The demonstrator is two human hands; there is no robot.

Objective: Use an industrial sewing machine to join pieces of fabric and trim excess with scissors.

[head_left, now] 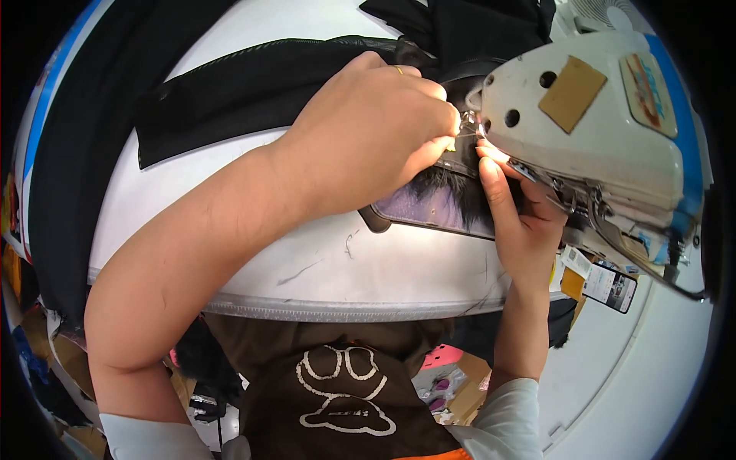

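A white sewing machine [598,115] stands at the right, with a light shining on its needle area [471,123]. My left hand [376,126] reaches in from the left with curled fingers, thumb and index pressed together beside the needle. A tiny yellow bit shows at its thumb tip; what it grips is hidden. From the other side, my right hand [521,199] holds thumb and index close together just under the needle area. A thin line like thread seems to run between the hands. Black furry material [448,192] lies below them on the purple machine bed [410,207].
A long black fabric piece [215,100] lies across the white table [307,268], with more black cloth [483,31] behind. A measuring tape [337,310] follows the near edge. A phone [609,287] sits at the right. A metal lever [636,253] juts from the machine.
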